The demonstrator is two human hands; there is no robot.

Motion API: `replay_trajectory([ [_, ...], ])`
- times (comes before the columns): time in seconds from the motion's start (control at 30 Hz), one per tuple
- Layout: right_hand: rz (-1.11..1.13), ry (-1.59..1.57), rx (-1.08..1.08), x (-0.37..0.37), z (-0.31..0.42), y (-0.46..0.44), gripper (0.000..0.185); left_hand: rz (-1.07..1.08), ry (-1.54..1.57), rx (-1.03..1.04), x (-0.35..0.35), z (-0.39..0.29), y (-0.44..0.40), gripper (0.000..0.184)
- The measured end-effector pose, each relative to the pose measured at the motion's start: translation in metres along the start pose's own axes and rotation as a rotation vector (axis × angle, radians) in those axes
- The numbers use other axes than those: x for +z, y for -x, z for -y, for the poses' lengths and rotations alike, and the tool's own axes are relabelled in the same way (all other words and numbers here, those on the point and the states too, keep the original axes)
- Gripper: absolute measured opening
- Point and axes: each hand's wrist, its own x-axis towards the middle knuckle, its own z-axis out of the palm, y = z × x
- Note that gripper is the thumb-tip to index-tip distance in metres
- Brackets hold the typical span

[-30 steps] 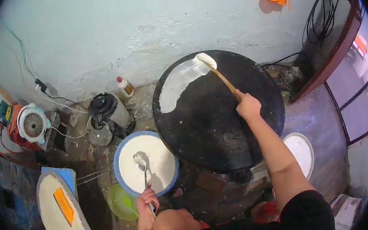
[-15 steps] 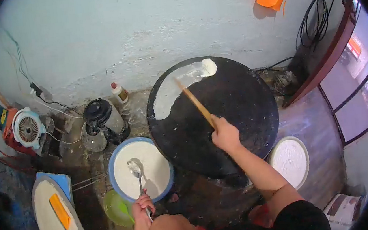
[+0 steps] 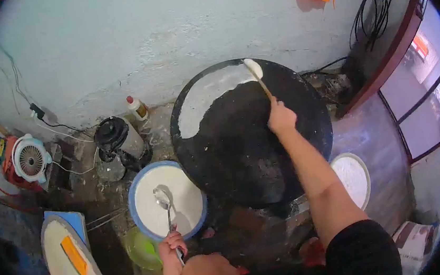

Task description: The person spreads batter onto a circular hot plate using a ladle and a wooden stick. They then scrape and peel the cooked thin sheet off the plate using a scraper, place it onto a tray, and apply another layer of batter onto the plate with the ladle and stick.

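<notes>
My right hand (image 3: 282, 116) grips a wooden batter spreader (image 3: 264, 85), its far end touching the edge of a small white mound of batter (image 3: 255, 69) near the back of a round black griddle (image 3: 253, 150). From that mound a curved white band of batter (image 3: 198, 102) runs along the griddle's back left edge. Close to my knee, my left hand (image 3: 172, 245) is closed around the handle of a metal ladle (image 3: 162, 197). The ladle's bowl is over white batter (image 3: 182, 186) in a blue-rimmed basin (image 3: 133, 220); whether it touches the batter I cannot tell.
A tub of white batter (image 3: 352, 180) stands right of the griddle. At left are a black-lidded container (image 3: 115, 134), a small fan (image 3: 31, 160), a bottle (image 3: 136, 108) and a pale oval board (image 3: 62, 264) with an orange scraper (image 3: 75, 257). A green bowl (image 3: 138, 249) sits below the basin.
My right hand has moved the spreader back and to the right, from the batter band to the mound. The band looks smoother and wider toward the back. My left hand holds the ladle nearly still.
</notes>
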Motion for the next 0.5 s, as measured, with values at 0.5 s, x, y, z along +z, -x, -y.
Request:
replay_trajectory([
  [0.5, 0.019, -0.114, 0.161, -0.028, -0.025, 0.07, 0.062, 0.017, 0.085, -0.039, -0.011, -0.013, -0.013, 0.023],
])
